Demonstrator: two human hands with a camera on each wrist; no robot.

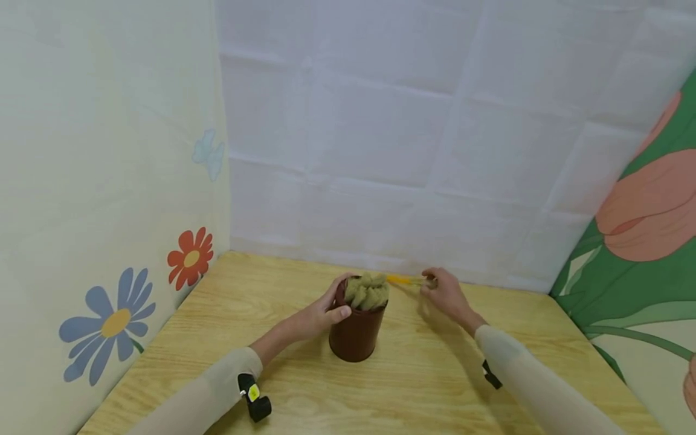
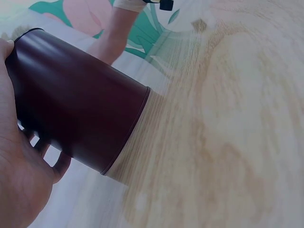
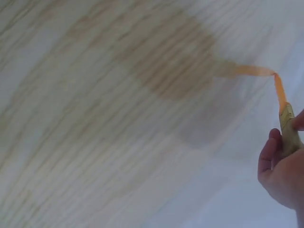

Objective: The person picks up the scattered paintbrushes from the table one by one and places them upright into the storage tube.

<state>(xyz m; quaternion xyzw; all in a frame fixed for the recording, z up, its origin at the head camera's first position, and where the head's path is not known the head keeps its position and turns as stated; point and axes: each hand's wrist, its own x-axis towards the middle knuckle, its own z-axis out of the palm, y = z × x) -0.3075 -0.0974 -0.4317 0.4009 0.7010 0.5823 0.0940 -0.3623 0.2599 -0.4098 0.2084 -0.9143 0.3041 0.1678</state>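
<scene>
**A:** Where is the pot sitting, and which hand is holding it?

**B:** A dark red-brown pot [image 1: 356, 329] is standing upright near the middle of a wooden table [image 1: 435, 386]. It is filled to the top with crumpled, olive-tan material [image 1: 368, 291]. The left hand [image 1: 321, 314] is gripping the pot's left side near the rim, thumb in front, fingers curling round behind.

**A:** And the other hand?

**B:** The right hand [image 1: 444, 293] is hovering just right of the pot, level with its rim. It is pinching the end of a thin yellow-orange stick [image 1: 405, 280] between thumb and fingers.

**A:** Which way is the stick pointing?

**B:** Its long axis is lying almost flat, running leftward from the right hand toward the pot's top, where its far tip is meeting the filling. Whether it is pushed in, I cannot tell.

**A:** How are the arms posed?

**B:** Both forearms, in pale sleeves, are reaching forward and angling inward, the left wrist low beside the pot, the right one raised slightly.
</scene>
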